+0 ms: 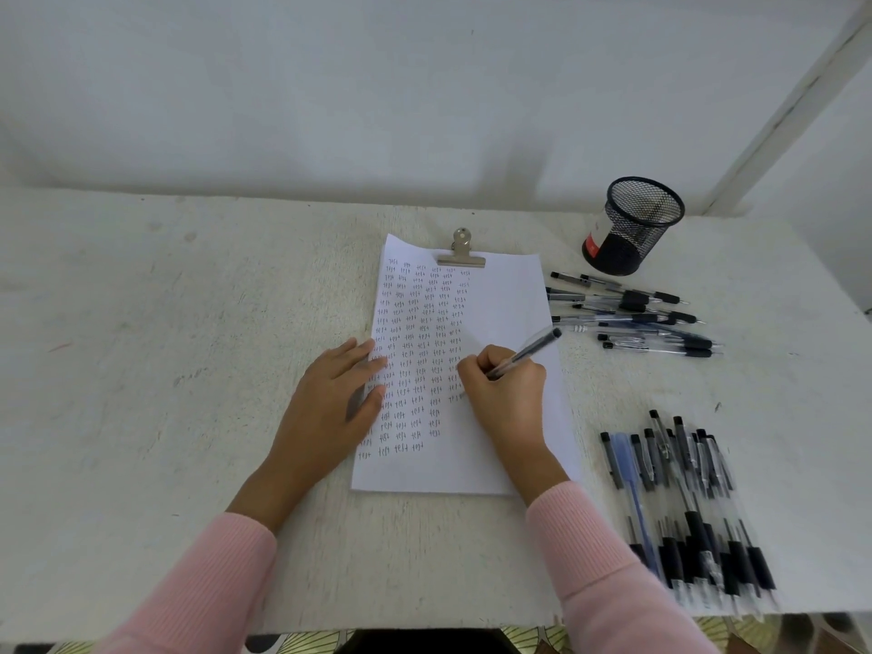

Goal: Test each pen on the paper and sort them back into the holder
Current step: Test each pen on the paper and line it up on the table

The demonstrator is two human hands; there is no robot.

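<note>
Fingers of the right hand are closed around a pen, whose tip is pressed on the paper at the centre of the frame. Fingers of the left hand are spread flat and laid on the left edge of the sheet. Many columns of the word "test" are written on the paper, which is held at its top by a metal clip. A black mesh holder is placed upright at the upper right on the bench. One group of pens is laid just below the holder; a second pile is seen at the lower right. Pink sleeves are worn.
</note>
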